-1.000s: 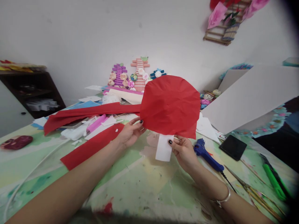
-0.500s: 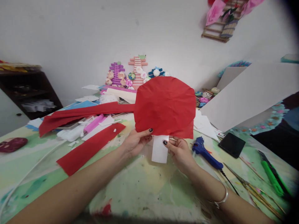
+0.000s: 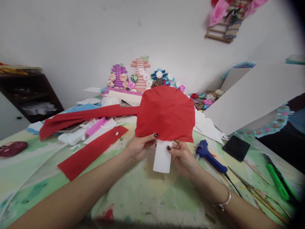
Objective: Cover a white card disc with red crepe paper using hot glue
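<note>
Held up over the table is a rounded red paper-covered piece (image 3: 166, 113), slightly creased, with a white strip (image 3: 162, 159) hanging below its lower edge. My left hand (image 3: 141, 145) pinches the lower left edge of the red piece, thumb in front and fingers behind. With thumb in front, my right hand (image 3: 182, 154) grips the top right side of the white strip, just under the red edge; its fingers are partly hidden behind. A cut red paper strip (image 3: 92, 151) lies on the table left of my hands.
Right of my hands lie a blue glue gun (image 3: 211, 156), a black phone-like slab (image 3: 236, 148), gold-handled scissors (image 3: 259, 192) and a green cutter (image 3: 277, 181). Long red paper (image 3: 83, 116) and scraps cover the left back. Flower-decorated stick crafts (image 3: 140, 74) stand against the wall.
The red piece has come down a little and tilted, its top lower than before, so more flowers show behind it. The white strip reaches lower. Both hands keep their hold.
</note>
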### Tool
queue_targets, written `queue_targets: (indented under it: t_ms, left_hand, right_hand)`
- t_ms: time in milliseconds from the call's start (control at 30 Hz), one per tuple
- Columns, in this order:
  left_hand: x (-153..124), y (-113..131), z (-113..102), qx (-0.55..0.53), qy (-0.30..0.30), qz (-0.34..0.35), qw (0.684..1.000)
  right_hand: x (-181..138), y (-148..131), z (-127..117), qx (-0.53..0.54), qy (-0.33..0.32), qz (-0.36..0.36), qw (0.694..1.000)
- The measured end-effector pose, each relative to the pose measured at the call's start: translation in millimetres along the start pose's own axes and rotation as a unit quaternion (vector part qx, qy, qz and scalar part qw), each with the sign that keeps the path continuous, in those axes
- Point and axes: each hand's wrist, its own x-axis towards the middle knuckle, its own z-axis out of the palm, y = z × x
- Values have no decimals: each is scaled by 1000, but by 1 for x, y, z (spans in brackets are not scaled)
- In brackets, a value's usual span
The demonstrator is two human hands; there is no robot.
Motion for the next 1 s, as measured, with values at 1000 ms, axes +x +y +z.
queue_targets:
  t_ms: [1000]
  left_hand:
    - [3,8,-6,2,-39,-6,999]
  right_hand:
    - [1,-6,3,-83,30,-34,995]
